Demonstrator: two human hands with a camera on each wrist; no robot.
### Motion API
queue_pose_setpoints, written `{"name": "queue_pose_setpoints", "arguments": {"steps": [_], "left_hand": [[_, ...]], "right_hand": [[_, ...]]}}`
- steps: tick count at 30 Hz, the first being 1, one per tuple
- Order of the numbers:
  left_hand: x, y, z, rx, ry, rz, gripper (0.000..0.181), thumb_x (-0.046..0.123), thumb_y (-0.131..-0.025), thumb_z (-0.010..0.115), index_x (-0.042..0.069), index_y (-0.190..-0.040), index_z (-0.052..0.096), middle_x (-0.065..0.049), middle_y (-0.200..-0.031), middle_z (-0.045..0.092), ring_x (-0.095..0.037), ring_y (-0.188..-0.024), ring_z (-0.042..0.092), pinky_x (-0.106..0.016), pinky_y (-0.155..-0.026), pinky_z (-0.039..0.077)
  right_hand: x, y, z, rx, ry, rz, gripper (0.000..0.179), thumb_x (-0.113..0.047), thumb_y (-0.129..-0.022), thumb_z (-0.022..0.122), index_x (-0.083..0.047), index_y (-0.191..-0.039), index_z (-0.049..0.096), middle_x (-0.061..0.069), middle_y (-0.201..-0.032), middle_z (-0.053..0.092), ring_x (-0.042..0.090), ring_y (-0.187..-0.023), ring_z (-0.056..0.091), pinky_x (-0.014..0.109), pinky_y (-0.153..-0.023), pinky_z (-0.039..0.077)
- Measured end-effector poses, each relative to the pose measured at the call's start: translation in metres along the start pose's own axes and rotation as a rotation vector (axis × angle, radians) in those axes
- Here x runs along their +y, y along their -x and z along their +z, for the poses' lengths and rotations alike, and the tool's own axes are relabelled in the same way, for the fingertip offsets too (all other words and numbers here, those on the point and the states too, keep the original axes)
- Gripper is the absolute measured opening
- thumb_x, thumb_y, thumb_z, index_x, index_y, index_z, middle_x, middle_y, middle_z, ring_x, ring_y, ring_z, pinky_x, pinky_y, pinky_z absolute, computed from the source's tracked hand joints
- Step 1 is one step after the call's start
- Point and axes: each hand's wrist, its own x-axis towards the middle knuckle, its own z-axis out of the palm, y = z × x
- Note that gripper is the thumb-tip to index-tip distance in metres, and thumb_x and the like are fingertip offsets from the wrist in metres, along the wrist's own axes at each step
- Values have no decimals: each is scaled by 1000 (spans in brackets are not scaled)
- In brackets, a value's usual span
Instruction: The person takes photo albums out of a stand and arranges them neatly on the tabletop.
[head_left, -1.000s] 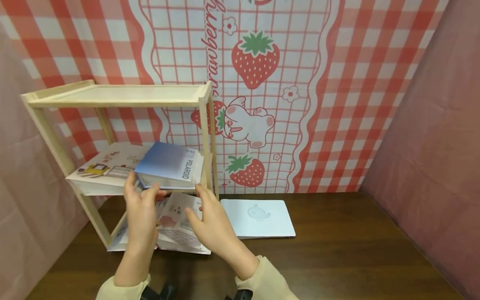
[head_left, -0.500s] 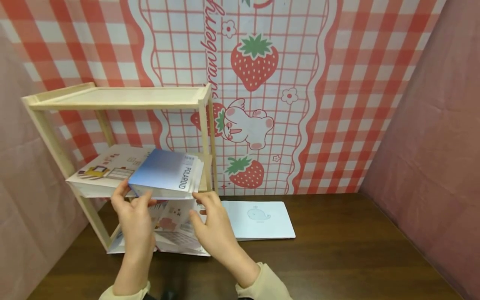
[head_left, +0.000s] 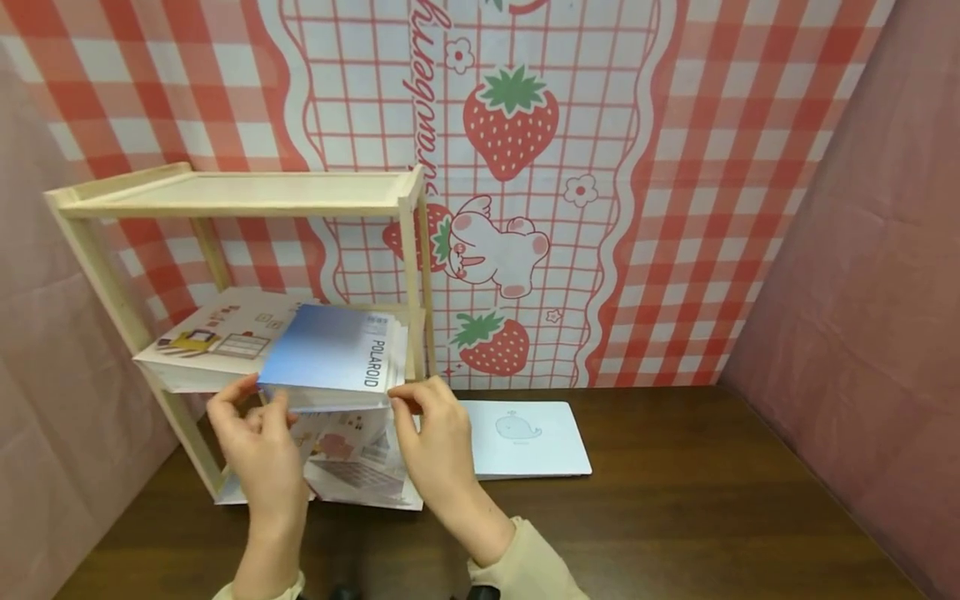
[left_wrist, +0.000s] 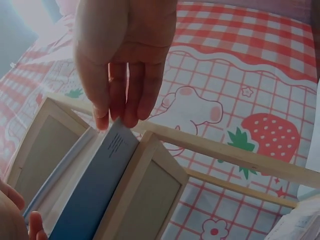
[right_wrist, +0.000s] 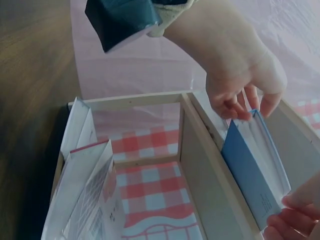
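A blue book [head_left: 326, 346] marked POLAROID lies on the middle shelf, jutting over its front edge. My left hand [head_left: 258, 450] pinches its front left corner between thumb and fingers, which the left wrist view shows from close by. At the front right corner, my right hand [head_left: 438, 442] pinches the book with thumb and fingertips. Both hands meet the blue book [right_wrist: 255, 165] at opposite corners in the right wrist view. Beside it on the same shelf lies a cream book [head_left: 225, 333] with a yellow vehicle drawn on its cover.
The light wooden rack [head_left: 247, 208] stands at the left, its top board above the books. Several books, one with a laptop picture [head_left: 352, 479], lean on the bottom level behind the hands. A pale blue whale book [head_left: 525, 437] lies on the dark table [head_left: 675, 500] to the right.
The blue book has slid forward toward me and slightly left. Both hands moved back with it, the left also shifting left. My right fingers have closed to a pinch on its corner.
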Motion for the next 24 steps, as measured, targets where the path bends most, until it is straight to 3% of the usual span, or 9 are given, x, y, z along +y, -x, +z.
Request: {"name": "queue_pose_setpoints", "arguments": {"steps": [3,8,12,18,24], "left_hand": [[-2,-1,-1,33,28,39,17,-4,-81,47,6,-95,46,-5,-76,41,-10,-53,40,-15,-50,35],[-5,-2,-5,47,122,96,6,-2,-82,49,4,-85,47,-7,-79,44,-12,-57,39,-16,-50,36],[-8,-4,-7,51,134,110,5,-2,-82,50,2,-84,49,-6,-79,47,-13,-65,42,-17,-55,36],[-7,-7,-9,76,90,91,11,-6,-80,50,5,-79,52,-7,-76,46,-13,-69,42,-16,-58,35],[-5,-8,-11,74,77,57,22,-15,-76,42,5,-78,52,-8,-78,46,-14,-71,44,-17,-60,37]], "right_hand": [[2,-2,0,34,-2,20,4,-13,-78,61,-10,-79,64,-4,-71,54,4,-64,53,15,-59,43],[3,-6,0,52,58,53,12,-26,-78,60,-15,-74,61,-8,-65,50,2,-57,47,14,-52,38],[2,-9,1,47,64,73,18,-33,-77,60,-17,-71,60,-8,-63,47,3,-56,44,14,-51,36],[0,-8,1,7,-82,221,17,-32,-73,65,-16,-73,60,-6,-67,51,3,-59,49,17,-52,41],[-2,-2,2,-31,-150,384,25,-32,-69,68,-12,-79,57,-2,-74,53,7,-63,50,19,-56,43]]}}
